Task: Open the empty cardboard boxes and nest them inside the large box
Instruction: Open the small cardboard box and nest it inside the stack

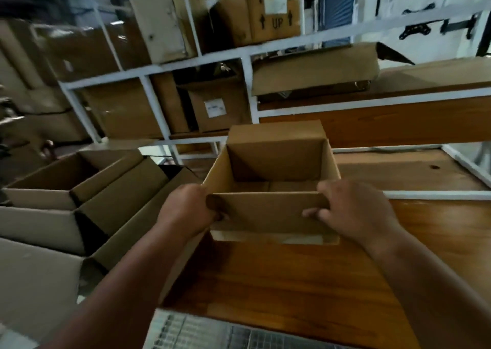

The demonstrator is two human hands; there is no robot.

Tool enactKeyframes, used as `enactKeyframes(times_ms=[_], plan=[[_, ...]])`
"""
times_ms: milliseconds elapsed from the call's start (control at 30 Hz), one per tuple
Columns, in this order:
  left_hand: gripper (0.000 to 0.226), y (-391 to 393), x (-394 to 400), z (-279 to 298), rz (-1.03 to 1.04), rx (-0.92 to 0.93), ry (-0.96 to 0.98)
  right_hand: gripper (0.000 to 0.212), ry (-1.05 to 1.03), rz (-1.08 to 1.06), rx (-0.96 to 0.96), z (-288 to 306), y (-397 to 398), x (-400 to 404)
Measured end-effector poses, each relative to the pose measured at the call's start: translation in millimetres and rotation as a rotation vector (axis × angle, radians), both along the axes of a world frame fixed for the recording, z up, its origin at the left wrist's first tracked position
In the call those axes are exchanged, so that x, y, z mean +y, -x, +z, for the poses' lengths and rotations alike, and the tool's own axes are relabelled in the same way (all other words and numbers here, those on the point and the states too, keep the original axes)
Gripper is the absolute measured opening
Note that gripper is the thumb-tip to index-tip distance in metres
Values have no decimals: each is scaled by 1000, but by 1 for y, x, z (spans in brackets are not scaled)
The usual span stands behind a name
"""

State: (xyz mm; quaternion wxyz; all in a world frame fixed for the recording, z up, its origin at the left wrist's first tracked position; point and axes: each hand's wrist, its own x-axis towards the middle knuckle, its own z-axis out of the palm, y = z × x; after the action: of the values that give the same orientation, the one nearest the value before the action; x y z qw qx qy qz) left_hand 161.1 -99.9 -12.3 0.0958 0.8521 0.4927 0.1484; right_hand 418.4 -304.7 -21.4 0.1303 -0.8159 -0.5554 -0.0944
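i see both hands gripping the near flap of the small open box [273,162]. left hand [186,210] pinches one end, right hand [353,213] the other. it sits over the table [305,277].

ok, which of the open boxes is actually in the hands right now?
The small open box over the wooden table, gripped by the left hand and right hand at its near flap. The nested boxes at left go untouched.
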Motion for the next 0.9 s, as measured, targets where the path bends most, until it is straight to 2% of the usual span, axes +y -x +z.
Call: enactKeyframes(times_ms=[200,333,433,533,700,900], plan=[[36,89,34,95,45,71,-253,46,-170,127,-107,81,72,47],[44,190,70,140,58,2,-354,43,-301,195,-159,121,157,91],[47,267,106,167,42,-24,-378,41,-343,247,-188,150,227,124],[55,334,143,188,52,-22,-488,42,-381,261,-176,169,292,164],[58,424,200,201,9,-94,-546,35,-379,292,-172,190,372,231],[60,475,284,205,28,-106,-429,33,-293,296,-147,194,419,314]])
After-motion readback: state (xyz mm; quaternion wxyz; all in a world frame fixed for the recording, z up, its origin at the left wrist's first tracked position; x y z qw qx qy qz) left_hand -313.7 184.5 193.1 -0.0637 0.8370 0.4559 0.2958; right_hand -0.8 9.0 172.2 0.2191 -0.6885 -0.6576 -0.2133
